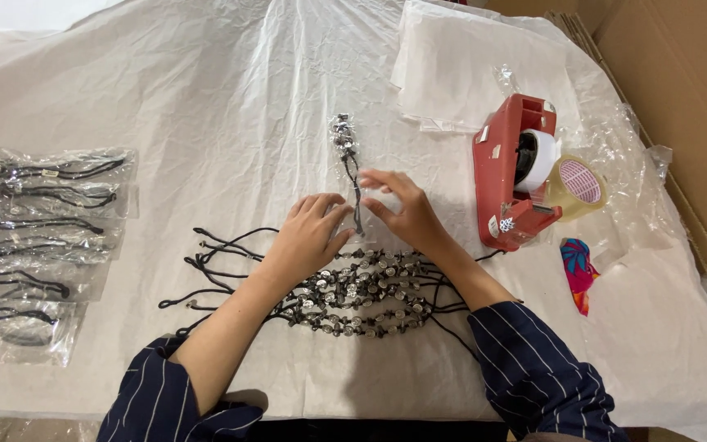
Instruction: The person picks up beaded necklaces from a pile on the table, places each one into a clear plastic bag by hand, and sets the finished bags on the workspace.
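Note:
A narrow clear plastic sleeve (345,151) with a beaded black-cord necklace inside lies lengthwise in the middle of the white-covered table (206,98). My left hand (308,233) and my right hand (407,213) both pinch its near end, fingers closed on the plastic and the black cord. Just below my hands lies a pile of loose beaded necklaces (353,295) with black cords trailing to the left.
Several bagged necklaces (34,237) are stacked at the left edge. A red tape dispenser (513,176) with a tan tape roll (578,187) stands to the right, clear bags (640,188) beyond it, a colourful scrap (578,274) nearby, folded white sheets (476,65) behind, cardboard (681,82) at far right.

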